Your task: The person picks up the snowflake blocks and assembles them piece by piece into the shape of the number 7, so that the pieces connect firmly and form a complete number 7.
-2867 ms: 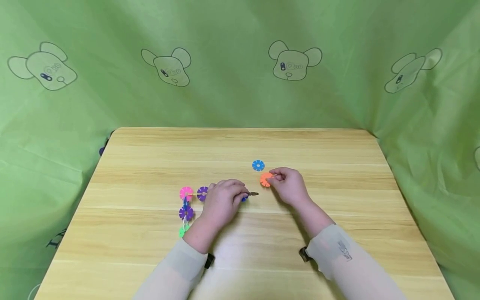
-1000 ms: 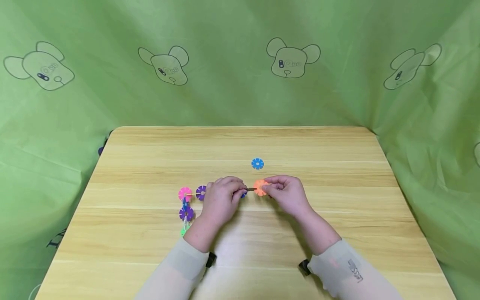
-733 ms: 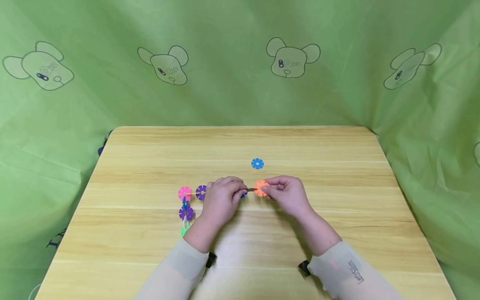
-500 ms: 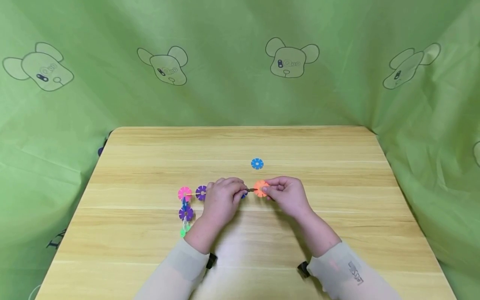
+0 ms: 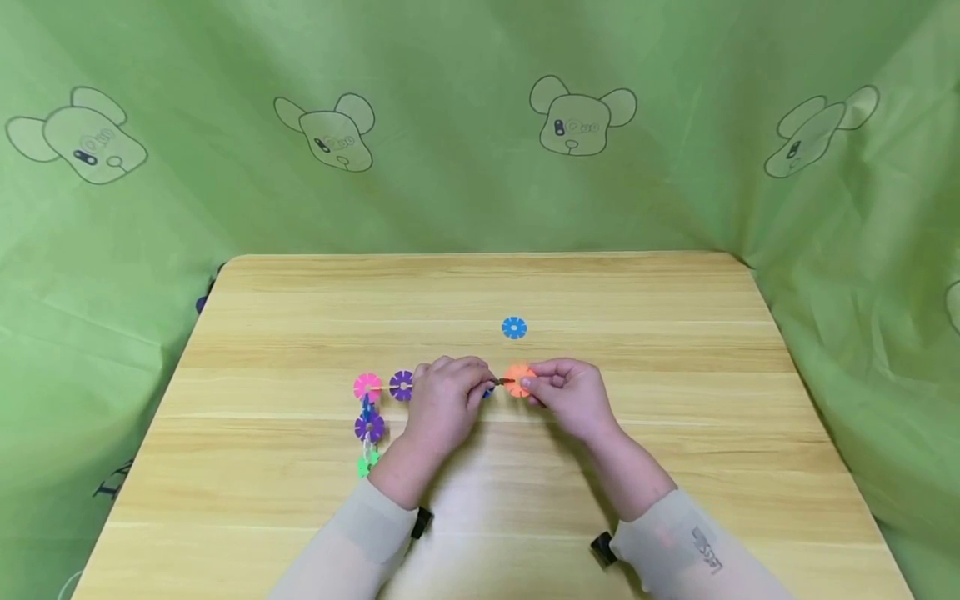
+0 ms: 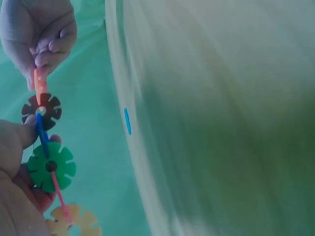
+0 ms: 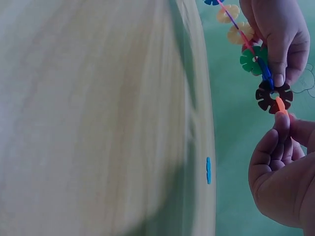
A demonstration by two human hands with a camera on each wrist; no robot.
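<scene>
In the head view my left hand (image 5: 447, 397) grips a chain of notched plastic snowflake discs. Its thumb is at the dark blue disc (image 6: 41, 132) and the brown disc (image 7: 274, 98) near the chain's right end. My right hand (image 5: 577, 400) pinches an orange snowflake disc (image 5: 517, 380) between thumb and fingers. The orange disc's edge sits in a notch of the brown disc. Beyond my left hand the chain shows a purple disc (image 5: 402, 386) and a pink disc (image 5: 367, 387), then bends toward me. A green disc (image 6: 51, 167) hangs below the fingers in the left wrist view.
A loose blue snowflake disc (image 5: 513, 327) lies on the wooden table (image 5: 637, 300) beyond my hands. The chain's near leg has another purple disc (image 5: 369, 427) and a light green disc (image 5: 366, 465) by my left wrist. Green cloth (image 5: 450, 200) surrounds the table.
My right hand has moved left and slightly toward me, bringing the orange disc from apart to meeting the brown one. The left hand has barely moved.
</scene>
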